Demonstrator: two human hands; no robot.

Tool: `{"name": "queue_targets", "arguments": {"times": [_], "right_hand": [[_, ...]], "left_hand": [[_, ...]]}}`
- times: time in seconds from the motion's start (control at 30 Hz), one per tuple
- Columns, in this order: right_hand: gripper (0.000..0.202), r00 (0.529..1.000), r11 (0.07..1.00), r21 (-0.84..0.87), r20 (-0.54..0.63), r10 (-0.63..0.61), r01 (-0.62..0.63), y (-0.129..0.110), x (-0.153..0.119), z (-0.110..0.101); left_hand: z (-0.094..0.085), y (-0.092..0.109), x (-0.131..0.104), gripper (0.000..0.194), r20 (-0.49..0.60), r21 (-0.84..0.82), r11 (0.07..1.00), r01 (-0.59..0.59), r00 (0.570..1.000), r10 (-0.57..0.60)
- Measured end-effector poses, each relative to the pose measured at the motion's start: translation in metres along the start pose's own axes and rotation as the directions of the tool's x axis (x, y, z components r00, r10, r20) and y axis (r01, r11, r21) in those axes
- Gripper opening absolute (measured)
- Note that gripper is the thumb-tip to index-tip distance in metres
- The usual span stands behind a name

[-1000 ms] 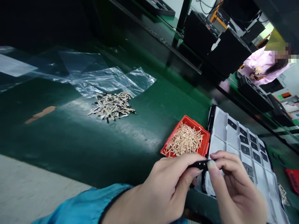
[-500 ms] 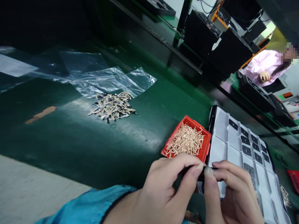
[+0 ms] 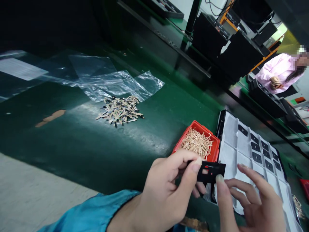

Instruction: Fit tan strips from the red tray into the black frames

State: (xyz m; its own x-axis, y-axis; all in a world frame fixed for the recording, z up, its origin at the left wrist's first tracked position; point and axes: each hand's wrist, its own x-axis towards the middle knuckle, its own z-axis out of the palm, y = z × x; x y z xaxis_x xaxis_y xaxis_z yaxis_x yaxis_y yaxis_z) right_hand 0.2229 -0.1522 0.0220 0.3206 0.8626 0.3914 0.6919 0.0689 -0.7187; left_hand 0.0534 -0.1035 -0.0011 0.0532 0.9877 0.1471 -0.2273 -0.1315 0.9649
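Observation:
A small flat black plate [image 3: 211,172] with a square cut-out and a little red mark is pinched by its left end between the thumb and finger of my left hand [image 3: 166,190]. My right hand [image 3: 251,199] is beside it with fingers spread, its thumb tip at the plate's lower right corner. Just behind my left hand stands a red bin [image 3: 215,151] of thin tan strips [image 3: 196,143]. Past my right hand lies a white compartment tray [image 3: 228,154], where several similar black plates [image 3: 257,157] rest in the pockets.
Clear plastic bags [image 3: 101,82] lie across the green table [image 3: 101,154], near a pile of tan and black strips [image 3: 120,110]. A brown scrap [image 3: 51,117] is at the left. Across the bench sits a person in pink [image 3: 272,69] beside black trays [image 3: 266,96].
My right fingers have opened and moved right, off the plate. The plate has turned, so its flat face now shows. My left hand still holds it and has shifted slightly left.

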Motion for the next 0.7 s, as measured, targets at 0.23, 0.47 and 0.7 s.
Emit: {"name": "queue_targets", "arguments": {"times": [0.23,0.47,0.7], "right_hand": [[0.073,0.971,0.962,0.151,0.043,-0.235,0.227,-0.003,0.001,0.019],[0.026,0.969,0.996,0.061,-0.243,-0.043,0.059,-0.025,-0.004,0.032],[0.028,0.934,0.931,-0.145,-0.081,-0.348,0.335,-0.017,-0.008,0.023]], "left_hand": [[0.002,0.004,-0.003,0.016,0.01,0.055,0.992,-0.114,0.993,0.114],[0.004,0.002,-0.004,0.019,0.059,-0.1,0.995,0.019,0.998,-0.013],[0.0,0.003,-0.003,0.022,0.097,-0.086,0.992,0.094,0.992,-0.086]]}}
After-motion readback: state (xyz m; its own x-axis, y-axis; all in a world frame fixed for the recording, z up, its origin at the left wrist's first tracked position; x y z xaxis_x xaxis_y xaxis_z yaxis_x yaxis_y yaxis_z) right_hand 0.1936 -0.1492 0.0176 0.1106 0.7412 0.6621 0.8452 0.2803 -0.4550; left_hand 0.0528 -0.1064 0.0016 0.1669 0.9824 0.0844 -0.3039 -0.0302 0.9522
